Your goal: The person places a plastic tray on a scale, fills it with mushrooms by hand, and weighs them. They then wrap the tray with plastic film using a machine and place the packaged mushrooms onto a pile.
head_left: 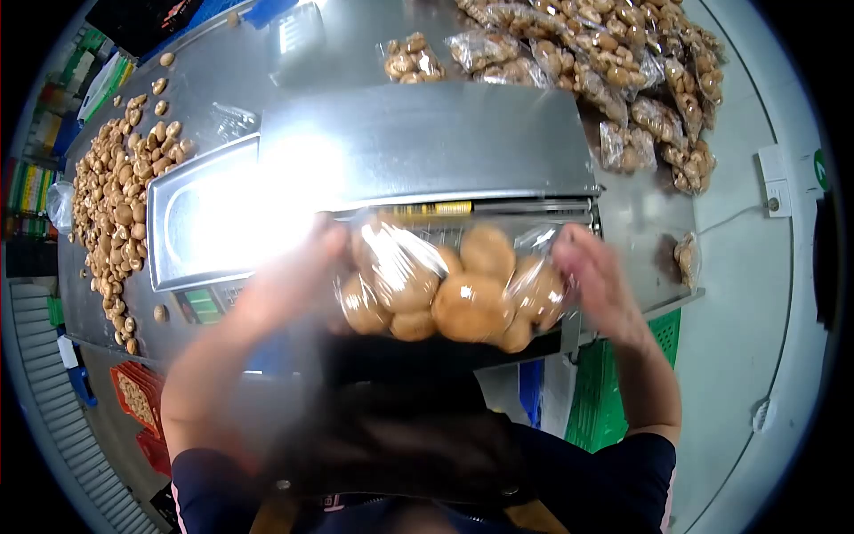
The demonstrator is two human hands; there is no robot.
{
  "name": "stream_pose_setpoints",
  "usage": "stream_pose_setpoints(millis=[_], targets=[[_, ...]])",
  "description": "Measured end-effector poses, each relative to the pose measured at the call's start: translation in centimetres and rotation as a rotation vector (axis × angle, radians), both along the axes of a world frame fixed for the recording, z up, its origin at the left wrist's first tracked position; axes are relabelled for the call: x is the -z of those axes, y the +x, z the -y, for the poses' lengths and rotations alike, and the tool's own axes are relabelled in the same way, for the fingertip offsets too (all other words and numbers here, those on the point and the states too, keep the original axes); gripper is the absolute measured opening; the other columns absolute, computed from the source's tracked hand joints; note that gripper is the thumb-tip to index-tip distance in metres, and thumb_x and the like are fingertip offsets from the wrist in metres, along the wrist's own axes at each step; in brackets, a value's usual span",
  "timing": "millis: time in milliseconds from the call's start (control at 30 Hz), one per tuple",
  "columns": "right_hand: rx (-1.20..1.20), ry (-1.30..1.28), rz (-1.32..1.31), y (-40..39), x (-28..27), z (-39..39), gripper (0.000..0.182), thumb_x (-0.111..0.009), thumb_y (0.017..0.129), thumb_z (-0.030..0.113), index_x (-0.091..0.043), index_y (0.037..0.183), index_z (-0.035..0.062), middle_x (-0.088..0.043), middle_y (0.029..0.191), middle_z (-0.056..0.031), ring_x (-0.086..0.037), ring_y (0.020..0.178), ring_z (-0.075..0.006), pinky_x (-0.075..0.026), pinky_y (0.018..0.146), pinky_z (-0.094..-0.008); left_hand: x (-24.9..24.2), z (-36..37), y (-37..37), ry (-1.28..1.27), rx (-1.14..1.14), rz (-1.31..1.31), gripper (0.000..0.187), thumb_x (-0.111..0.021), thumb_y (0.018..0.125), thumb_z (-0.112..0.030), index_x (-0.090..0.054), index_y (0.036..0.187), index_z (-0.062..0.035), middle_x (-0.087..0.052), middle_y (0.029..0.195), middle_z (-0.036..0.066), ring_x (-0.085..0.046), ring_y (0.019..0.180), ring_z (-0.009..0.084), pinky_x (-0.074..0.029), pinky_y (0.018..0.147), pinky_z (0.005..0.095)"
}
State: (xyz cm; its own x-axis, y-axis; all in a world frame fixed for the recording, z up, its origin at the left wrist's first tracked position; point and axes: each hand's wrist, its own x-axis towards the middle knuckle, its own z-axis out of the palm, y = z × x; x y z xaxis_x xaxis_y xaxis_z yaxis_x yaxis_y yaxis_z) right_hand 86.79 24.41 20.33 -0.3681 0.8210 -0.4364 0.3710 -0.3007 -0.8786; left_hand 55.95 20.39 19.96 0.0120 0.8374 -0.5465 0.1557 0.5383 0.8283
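A clear plastic pack of brown mushrooms (pixel 471 303) is held up in front of my body, its shiny film stretched over several round caps. At its left end my left hand (pixel 307 258) is closed on the film, somewhat blurred. My right hand (pixel 592 267) grips the right end with curled fingers. Just behind the pack lies the front slot of a metal wrapping machine (pixel 427 133), with a yellow label (pixel 436 209) in it. To the left sits a shiny metal tray (pixel 165 222), partly washed out by glare.
Loose mushrooms (pixel 116 196) spread over the left of the steel table (pixel 213 62). Many wrapped mushroom packs (pixel 614 62) are heaped at the back right; a single pack (pixel 685 258) lies near the right edge. Below stand a green crate (pixel 614 392) and red crates (pixel 138 400).
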Motion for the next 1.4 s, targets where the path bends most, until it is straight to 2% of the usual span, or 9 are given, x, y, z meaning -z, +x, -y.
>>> stream_pose_setpoints(millis=[333,467,600,833,900,967,1067,1200,1400], targets=[[0.218,0.298,0.314,-1.2,13.2,10.2,0.017,-0.052,0.096,0.019,-0.053,0.102,0.003,-0.06,0.067,-0.0125,-0.063,0.058,-0.0203,-0.05,0.054,-0.0318,13.1,10.3,1.8,0.447,-0.049,-0.77,0.018,-0.047,0.097,-0.015,-0.05,0.089,0.0006,-0.055,0.064,0.019,-0.053,0.054,0.0274,-0.043,0.053,0.0353],[0.359,0.521,0.344,-0.6,15.2,11.1,0.036,-0.049,0.097,0.027,-0.062,0.077,0.0002,-0.058,0.06,-0.0146,-0.058,0.051,-0.0223,-0.045,0.051,-0.034,14.9,11.8,-1.2,0.545,-0.131,-0.844,0.035,-0.05,0.097,-0.023,-0.055,0.072,0.0009,-0.05,0.053,0.005,-0.044,0.046,0.0104,-0.036,0.045,0.0268],[0.397,0.178,0.398,1.1,12.1,12.5,0.047,-0.061,0.091,0.031,-0.057,0.059,-0.0035,-0.045,0.045,-0.0021,-0.041,0.044,-0.0067,-0.034,0.043,-0.0278,12.0,13.9,-3.5,0.255,-0.25,-0.505,0.054,-0.051,0.096,-0.031,-0.053,0.05,-0.0019,-0.044,0.045,-0.002,-0.038,0.04,0.0053,-0.027,0.039,0.0234],[0.156,-0.131,0.478,3.6,19.0,21.9,0.037,-0.06,0.088,0.025,-0.06,0.059,0.0017,-0.049,0.05,-0.0069,-0.045,0.045,-0.0115,-0.039,0.046,-0.0305,15.5,23.1,-7.9,-0.531,-0.331,-0.209,0.036,-0.059,0.089,-0.028,-0.056,0.058,-0.0096,-0.045,0.048,-0.003,-0.032,0.034,0.0057,-0.021,0.033,0.0239],[-0.235,0.301,0.527,1.4,24.4,24.6,0.03,-0.059,0.087,0.022,-0.062,0.063,0.0031,-0.052,0.055,-0.0099,-0.05,0.05,-0.0138,-0.044,0.049,-0.0333,20.9,25.7,-7.2,0.053,0.239,-0.64,0.024,-0.058,0.089,-0.024,-0.065,0.079,-0.0024,-0.046,0.053,-0.003,-0.05,0.051,0.0147,-0.043,0.049,0.0306],[-0.108,0.183,0.368,-3.1,25.1,25.3,0.026,-0.059,0.086,0.019,-0.062,0.065,0.0033,-0.054,0.057,-0.0095,-0.052,0.053,-0.0132,-0.046,0.052,-0.0334,20.6,25.5,-2.1,-0.327,-0.533,-0.142,0.01,-0.056,0.088,-0.013,-0.062,0.088,-0.0052,-0.057,0.074,0.0,-0.054,0.067,0.0131,-0.045,0.062,0.0308],[-0.139,0.053,-0.016,-8.9,19.1,23.4,0.025,-0.059,0.085,0.018,-0.062,0.067,0.0026,-0.055,0.059,-0.0087,-0.052,0.055,-0.0123,-0.047,0.054,-0.0325,26.4,29.7,-5.7,0.026,-0.236,0.335,0.019,-0.064,0.08,-0.015,-0.055,0.094,-0.0041,-0.058,0.085,0.008,-0.057,0.071,0.0175,-0.048,0.057,0.0314],[-0.332,-0.072,-0.506,-15.1,12.8,21.1,0.023,-0.059,0.085,0.018,-0.062,0.069,0.0017,-0.056,0.061,-0.0077,-0.053,0.058,-0.0112,-0.048,0.057,-0.0314,26.6,28.8,0.0,1.193,-0.369,-0.916,0.019,-0.065,0.072,-0.012,-0.047,0.066,-0.0064,-0.048,0.061,0.004,-0.05,0.053,0.0208,-0.041,0.046,0.0291],[-0.909,0.047,-0.55,-17.6,15.9,22.2,0.018,-0.057,0.089,0.02,-0.062,0.095,0.0037,-0.062,0.089,-0.0104,-0.058,0.078,-0.0108,-0.049,0.073,-0.0264,7.0,20.2,-3.5,1.253,0.303,-0.297,0.013,-0.065,0.07,-0.013,-0.059,0.076,-0.0025,-0.055,0.074,0.011,-0.054,0.058,0.0241,-0.041,0.045,0.0324]])
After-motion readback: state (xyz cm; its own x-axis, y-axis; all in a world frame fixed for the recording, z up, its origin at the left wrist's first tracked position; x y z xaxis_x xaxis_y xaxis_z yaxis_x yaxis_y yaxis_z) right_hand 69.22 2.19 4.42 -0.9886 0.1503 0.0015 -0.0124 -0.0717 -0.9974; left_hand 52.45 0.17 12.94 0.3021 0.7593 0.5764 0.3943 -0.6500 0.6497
